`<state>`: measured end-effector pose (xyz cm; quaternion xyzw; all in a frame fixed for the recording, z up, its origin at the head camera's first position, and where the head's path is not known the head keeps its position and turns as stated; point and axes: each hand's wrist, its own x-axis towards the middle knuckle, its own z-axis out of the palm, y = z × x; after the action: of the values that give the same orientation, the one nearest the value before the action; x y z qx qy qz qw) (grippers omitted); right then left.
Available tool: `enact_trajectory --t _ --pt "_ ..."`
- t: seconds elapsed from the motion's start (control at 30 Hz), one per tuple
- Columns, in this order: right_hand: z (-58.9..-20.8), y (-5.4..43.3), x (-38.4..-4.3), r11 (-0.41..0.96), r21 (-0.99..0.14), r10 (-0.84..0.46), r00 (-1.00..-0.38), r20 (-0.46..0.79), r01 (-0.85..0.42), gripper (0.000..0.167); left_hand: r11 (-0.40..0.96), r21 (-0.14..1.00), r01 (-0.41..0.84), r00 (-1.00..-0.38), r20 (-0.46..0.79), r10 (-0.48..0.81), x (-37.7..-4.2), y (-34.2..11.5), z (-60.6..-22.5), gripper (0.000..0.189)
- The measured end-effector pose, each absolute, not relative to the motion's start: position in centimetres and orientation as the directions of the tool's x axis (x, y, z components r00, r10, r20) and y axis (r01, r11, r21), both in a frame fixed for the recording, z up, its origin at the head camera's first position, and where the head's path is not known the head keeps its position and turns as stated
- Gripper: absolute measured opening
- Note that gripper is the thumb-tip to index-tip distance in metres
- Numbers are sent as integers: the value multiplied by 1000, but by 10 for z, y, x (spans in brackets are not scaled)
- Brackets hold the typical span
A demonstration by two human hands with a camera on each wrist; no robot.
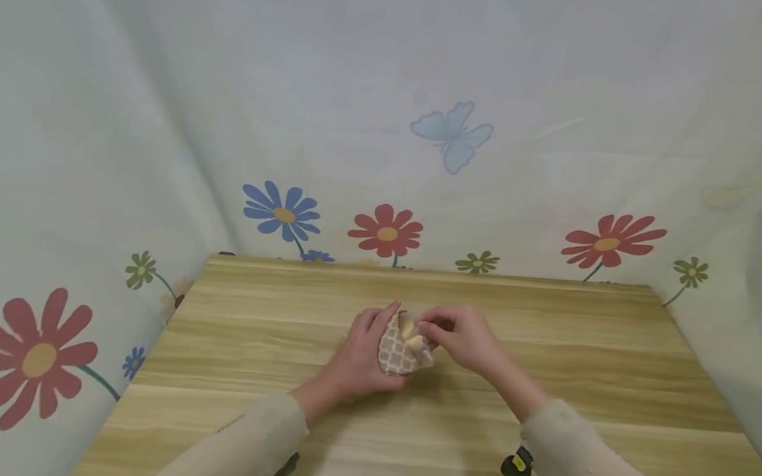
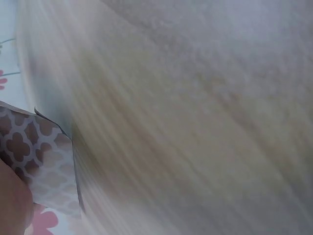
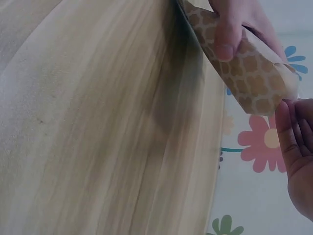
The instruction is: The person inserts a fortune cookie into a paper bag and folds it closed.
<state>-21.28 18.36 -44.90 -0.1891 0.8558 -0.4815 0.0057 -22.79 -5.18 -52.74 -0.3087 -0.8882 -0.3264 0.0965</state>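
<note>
At mid-counter [image 1: 276, 350], the left hand [image 1: 360, 353] grips the patterned paper piece [image 1: 401, 353] while the right hand [image 1: 464, 336] pinches its top edge — uneven pull between them could likely tear or miscrease the paper.

Wooden table [image 1: 262, 349], pale flowered backdrop [image 1: 162, 98] (1 blue butterfly [image 1: 452, 133], 2 red daisies nearby)
</note>
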Motion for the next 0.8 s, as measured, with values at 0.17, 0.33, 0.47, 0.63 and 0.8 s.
enact_trajectory --t 0.17,0.33,0.47,0.63,0.8 --pt "-455 177 -214 484 -822 -316 -936 157 -302 10 606 546 578 -812 314 492 -226 -52 -526 126" --pt "-453 176 -211 491 -821 -281 -945 169 -292 8 598 564 570 -817 315 482 -225 -51 -524 125" --pt "-451 178 -209 525 -782 -292 -934 205 -335 8 598 561 573 -815 314 487 -224 -51 -522 125" --pt "-449 186 -203 567 -730 -316 -919 235 -382 13 596 567 569 -816 299 495 -223 -51 -520 126" --pt "-451 186 -198 581 -701 -372 -901 222 -413 15 603 577 551 -827 282 486 -222 -52 -519 126"
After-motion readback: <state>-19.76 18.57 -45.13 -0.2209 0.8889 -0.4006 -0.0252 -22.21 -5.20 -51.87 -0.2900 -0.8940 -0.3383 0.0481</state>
